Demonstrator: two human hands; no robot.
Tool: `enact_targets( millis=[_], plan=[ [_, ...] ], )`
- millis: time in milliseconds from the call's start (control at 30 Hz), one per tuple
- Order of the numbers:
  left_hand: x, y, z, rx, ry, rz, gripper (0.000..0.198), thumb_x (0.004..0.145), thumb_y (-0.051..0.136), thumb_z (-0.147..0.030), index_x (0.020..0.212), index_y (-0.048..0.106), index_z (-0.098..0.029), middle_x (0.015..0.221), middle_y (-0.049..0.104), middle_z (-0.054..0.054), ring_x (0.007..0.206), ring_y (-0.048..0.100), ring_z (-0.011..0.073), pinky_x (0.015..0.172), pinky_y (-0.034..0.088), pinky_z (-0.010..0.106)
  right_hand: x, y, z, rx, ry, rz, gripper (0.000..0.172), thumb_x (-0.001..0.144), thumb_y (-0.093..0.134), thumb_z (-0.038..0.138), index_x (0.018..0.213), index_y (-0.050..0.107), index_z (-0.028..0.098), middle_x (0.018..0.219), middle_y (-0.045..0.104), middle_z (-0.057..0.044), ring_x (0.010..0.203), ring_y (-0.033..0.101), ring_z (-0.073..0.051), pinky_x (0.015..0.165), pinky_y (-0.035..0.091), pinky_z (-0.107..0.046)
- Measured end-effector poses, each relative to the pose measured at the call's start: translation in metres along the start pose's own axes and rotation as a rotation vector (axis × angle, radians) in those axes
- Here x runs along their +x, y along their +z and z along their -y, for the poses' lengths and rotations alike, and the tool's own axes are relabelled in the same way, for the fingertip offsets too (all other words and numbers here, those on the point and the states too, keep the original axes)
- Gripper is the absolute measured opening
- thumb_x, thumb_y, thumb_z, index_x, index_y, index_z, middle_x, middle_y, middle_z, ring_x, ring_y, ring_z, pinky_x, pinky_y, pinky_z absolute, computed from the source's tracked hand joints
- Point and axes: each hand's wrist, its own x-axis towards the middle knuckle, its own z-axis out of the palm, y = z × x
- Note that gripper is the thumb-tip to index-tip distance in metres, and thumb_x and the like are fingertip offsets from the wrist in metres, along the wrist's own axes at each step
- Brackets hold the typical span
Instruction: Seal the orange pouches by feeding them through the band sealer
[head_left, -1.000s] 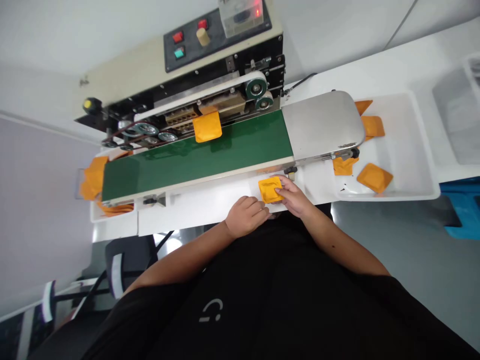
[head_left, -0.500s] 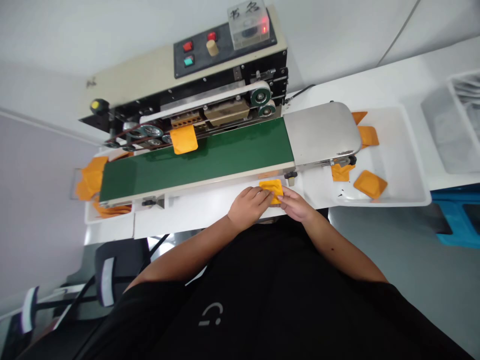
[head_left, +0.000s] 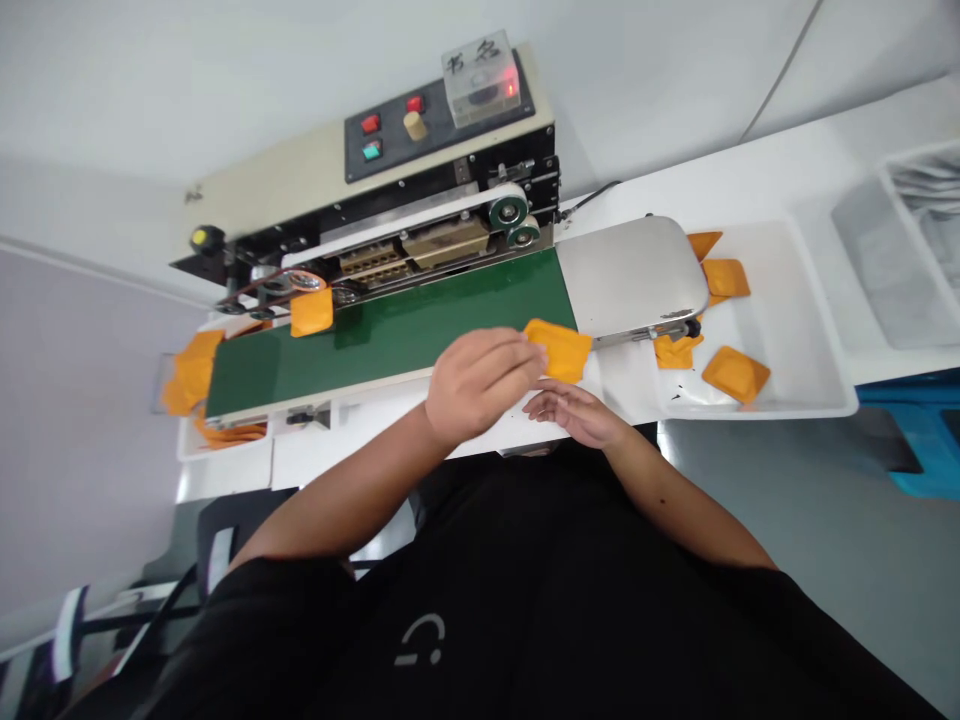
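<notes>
My left hand (head_left: 480, 385) is raised over the near edge of the green conveyor belt (head_left: 390, 345), and its fingertips pinch the end of an orange foil pouch (head_left: 561, 350). Just below that pouch, my right hand (head_left: 577, 415) lies with its fingers apart, holding nothing. A second orange pouch (head_left: 311, 312) rests on the belt beside the sealing wheels of the band sealer (head_left: 442, 225). More orange pouches (head_left: 193, 372) are heaped at the belt's far left end.
A white tray (head_left: 814, 320) at the right holds several orange pouches, beside the steel cover (head_left: 630, 275). A grey bin (head_left: 892, 250) stands beyond it. A white table edge (head_left: 375, 440) runs below the belt, and a blue crate (head_left: 911, 430) sits on the floor.
My left hand has lifted the pouch up and over the belt edge, and my right hand has let go of it. The pouch on the belt has travelled left.
</notes>
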Motion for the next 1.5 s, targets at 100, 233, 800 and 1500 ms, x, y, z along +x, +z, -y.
enact_targets(
  millis=[100, 233, 800, 1500],
  plan=[
    [0.016, 0.011, 0.032, 0.083, -0.052, 0.017, 0.018, 0.111, 0.058, -0.017, 0.119, 0.073, -0.023, 0.117, 0.083, 0.009, 0.111, 0.08, 0.024, 0.094, 0.066, 0.042, -0.001, 0.004, 0.007, 0.003, 0.004, 0.048, 0.051, 0.101, 0.083, 0.05, 0.142, 0.073, 0.021, 0.124, 0.082, -0.013, 0.109, 0.078, -0.02, 0.1, 0.059, -0.034],
    [0.028, 0.032, 0.067, 0.156, -0.146, 0.127, 0.025, 0.116, 0.047, -0.025, 0.11, 0.072, -0.021, 0.112, 0.08, 0.011, 0.102, 0.076, 0.023, 0.088, 0.061, 0.041, -0.001, 0.006, 0.01, 0.033, -0.011, 0.079, 0.049, 0.102, 0.083, 0.049, 0.141, 0.074, 0.021, 0.122, 0.083, -0.012, 0.107, 0.079, -0.019, 0.098, 0.059, -0.032],
    [0.044, 0.05, 0.11, 0.288, -0.237, 0.209, 0.031, 0.117, 0.036, -0.03, 0.112, 0.066, -0.022, 0.102, 0.068, 0.013, 0.107, 0.065, 0.031, 0.092, 0.051, 0.047, 0.0, 0.004, 0.007, 0.031, -0.008, 0.108, 0.051, 0.102, 0.082, 0.052, 0.141, 0.073, 0.021, 0.122, 0.082, -0.013, 0.107, 0.077, -0.019, 0.095, 0.058, -0.032],
    [0.034, 0.04, 0.087, 0.348, -0.144, 0.135, 0.029, 0.118, 0.045, -0.037, 0.105, 0.067, -0.024, 0.082, 0.054, 0.003, 0.081, 0.057, 0.0218, 0.084, 0.041, 0.046, -0.001, 0.003, 0.006, 0.045, -0.012, 0.086, 0.051, 0.101, 0.084, 0.05, 0.141, 0.073, 0.021, 0.122, 0.081, -0.012, 0.106, 0.077, -0.019, 0.095, 0.058, -0.032]
  ],
)
